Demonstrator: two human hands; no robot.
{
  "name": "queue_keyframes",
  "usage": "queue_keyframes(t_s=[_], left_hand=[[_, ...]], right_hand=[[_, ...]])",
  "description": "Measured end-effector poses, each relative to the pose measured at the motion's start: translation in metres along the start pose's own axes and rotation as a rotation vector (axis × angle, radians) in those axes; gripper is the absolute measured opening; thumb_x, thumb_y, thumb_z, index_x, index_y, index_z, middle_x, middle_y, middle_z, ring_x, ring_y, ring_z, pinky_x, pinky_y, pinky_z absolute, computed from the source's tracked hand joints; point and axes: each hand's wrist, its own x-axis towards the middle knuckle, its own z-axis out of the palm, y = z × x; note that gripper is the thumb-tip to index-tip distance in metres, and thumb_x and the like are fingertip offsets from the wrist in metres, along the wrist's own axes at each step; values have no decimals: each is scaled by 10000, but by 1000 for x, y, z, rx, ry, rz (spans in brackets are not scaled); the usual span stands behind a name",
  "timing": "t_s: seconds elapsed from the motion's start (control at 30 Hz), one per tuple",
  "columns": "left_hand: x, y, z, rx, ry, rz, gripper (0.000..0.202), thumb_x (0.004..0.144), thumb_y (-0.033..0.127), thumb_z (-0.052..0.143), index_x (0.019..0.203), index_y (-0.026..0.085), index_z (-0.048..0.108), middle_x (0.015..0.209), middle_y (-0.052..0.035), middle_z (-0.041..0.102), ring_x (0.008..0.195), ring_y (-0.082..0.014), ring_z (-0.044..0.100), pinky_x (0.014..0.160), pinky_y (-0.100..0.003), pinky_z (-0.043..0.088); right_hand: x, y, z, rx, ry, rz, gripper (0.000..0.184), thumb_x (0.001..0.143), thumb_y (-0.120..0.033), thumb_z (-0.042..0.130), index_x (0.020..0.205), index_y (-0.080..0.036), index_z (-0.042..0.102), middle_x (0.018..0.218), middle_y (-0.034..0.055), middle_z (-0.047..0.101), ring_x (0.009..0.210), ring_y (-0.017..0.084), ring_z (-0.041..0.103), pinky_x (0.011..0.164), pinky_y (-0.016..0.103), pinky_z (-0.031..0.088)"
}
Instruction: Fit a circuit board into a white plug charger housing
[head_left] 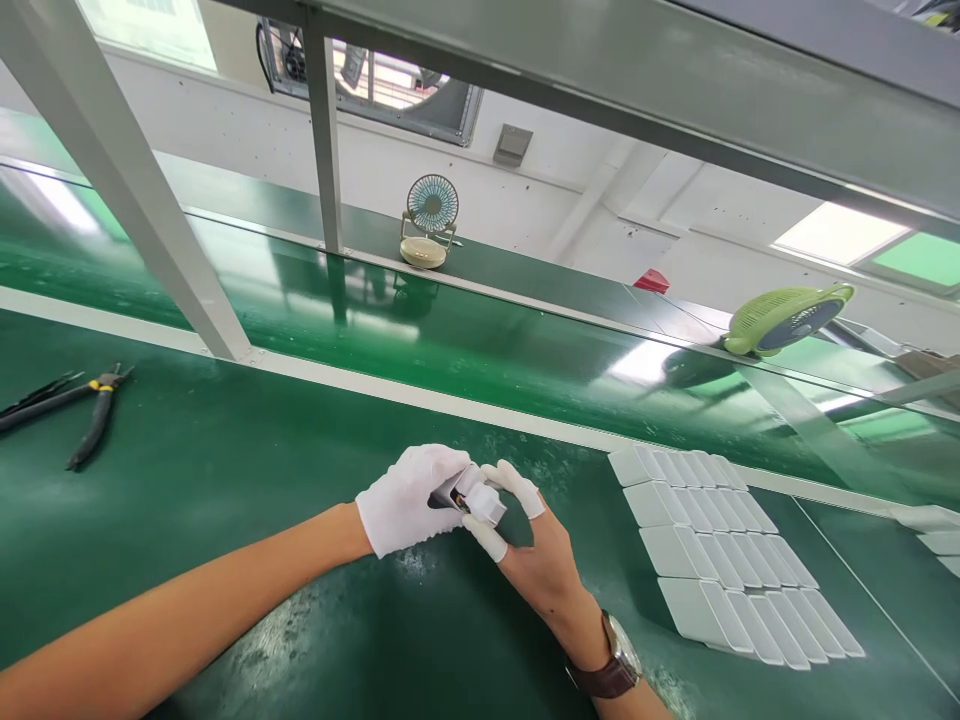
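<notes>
My left hand (414,500), in a white glove, is closed around a small white plastic housing (448,490) whose dark inside shows at its open end. A white blocky part (486,503) sticks out of that end; how deep it sits I cannot tell. My right hand (529,535) wears white finger cots and pinches the blocky part between thumb and fingers. A small coppery bit shows where the two pieces meet. Both hands are close together above the green work surface (300,450).
Rows of white plastic casings (727,550) lie to the right. Black-handled pliers (97,400) and dark tweezers (41,392) rest at the left. Behind a white rail runs a shiny green belt (450,350), with a small fan (431,220) and a green fan (787,318) beyond. A metal post (150,190) slants at left.
</notes>
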Motion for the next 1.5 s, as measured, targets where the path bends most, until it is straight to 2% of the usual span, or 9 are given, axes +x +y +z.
queue_keyframes(t_s=[0.2, 0.33, 0.63, 0.83, 1.0, 1.1, 1.23, 1.4, 1.5], left_hand=[[5, 6, -2, -244, 15, -125, 191, 887, 238, 576, 1046, 213, 679, 1029, -63, 742, 948, -211, 717, 870, -366, 596], [5, 9, -8, -356, -43, -312, 349, 828, 316, 676, 1161, 213, 649, 1113, -53, 741, 990, -222, 719, 904, -374, 601], [6, 1, -14, -399, -89, -438, 380, 915, 387, 579, 1257, 226, 613, 1140, -43, 743, 1048, -223, 709, 935, -365, 589], [5, 3, -12, -398, -91, -445, 423, 889, 414, 616, 1274, 240, 608, 1152, -41, 728, 1058, -229, 698, 939, -378, 583], [3, -2, -14, -467, -40, -454, 761, 747, 487, 777, 1403, 223, 497, 1210, -86, 691, 1108, -266, 663, 1015, -444, 530], [2, -9, -17, -622, 71, -352, 824, 810, 664, 663, 1444, 188, 441, 1312, -166, 631, 1211, -314, 610, 1055, -487, 482], [1, -14, -20, -643, 177, -307, 752, 905, 730, 460, 1462, 227, 412, 1361, -161, 598, 1264, -307, 575, 1073, -500, 453], [0, -7, -22, -591, 124, -303, 842, 814, 771, 572, 1438, 221, 442, 1349, -160, 601, 1239, -328, 581, 1080, -521, 439], [0, -3, -20, -569, 80, -404, 765, 813, 651, 681, 1414, 230, 466, 1326, -137, 611, 1207, -304, 600, 1080, -508, 449]], right_hand=[[4, 7, -5, 45, 17, -48, 401, 971, -250, 591, 1371, -257, 567, 1163, 98, 700, 1067, 234, 698, 942, 414, 603], [4, 9, 3, 19, -7, -120, 444, 949, -167, 596, 1369, -310, 593, 1321, 101, 630, 1173, 241, 662, 1003, 414, 583], [3, 18, 6, 0, -83, -179, 478, 959, -128, 578, 1392, -329, 572, 1397, 106, 588, 1186, 229, 662, 988, 390, 596], [6, 19, 10, -51, -118, -195, 482, 955, -155, 596, 1401, -335, 565, 1373, 90, 614, 1156, 233, 680, 953, 366, 612], [11, 11, 15, 7, -71, -206, 413, 973, -161, 567, 1342, -341, 610, 1285, 76, 640, 1036, 180, 710, 908, 326, 624], [23, 2, 10, 27, 43, -250, 455, 947, -121, 592, 1336, -358, 601, 1256, 60, 645, 1037, 175, 702, 890, 328, 625], [34, -6, 9, 60, 199, -275, 505, 904, -77, 627, 1320, -363, 602, 1254, 54, 638, 1051, 184, 691, 888, 332, 617], [25, 3, 27, 103, -57, -224, 397, 956, -120, 547, 1294, -315, 620, 1163, 73, 657, 1062, 190, 686, 914, 348, 611], [18, 10, 33, 83, -79, -206, 388, 974, -145, 546, 1321, -310, 601, 1204, 90, 641, 1108, 205, 670, 955, 379, 598]])
